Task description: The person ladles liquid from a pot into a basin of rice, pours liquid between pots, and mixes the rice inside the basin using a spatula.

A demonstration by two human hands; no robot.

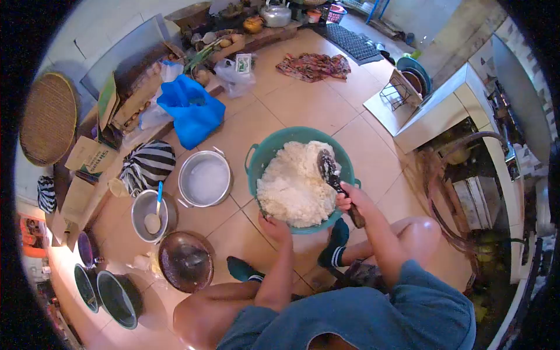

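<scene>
A large green basin (252,182) with side handles stands on the floor in front of me, heaped with white rice (291,189). My right hand (353,201) is wrapped around the handle of a dark wooden rice paddle (327,165). Rice grains cling to the paddle's blade, which rests on the right side of the heap. At the near left edge of the basin, my left hand (276,227) grips the rim, its fingers partly hidden. Left of the basin sits a silver pot (182,188) with whitish contents.
A smaller metal pot (140,219) holds a blue-and-white-handled ladle (159,198). Nearby lie a brown round bowl (186,262), a dark tub (119,297), a blue plastic bag (192,111) and a zebra-striped bundle (149,166). Ahead is a patterned cloth (313,66); a tiled counter (466,105) stands right.
</scene>
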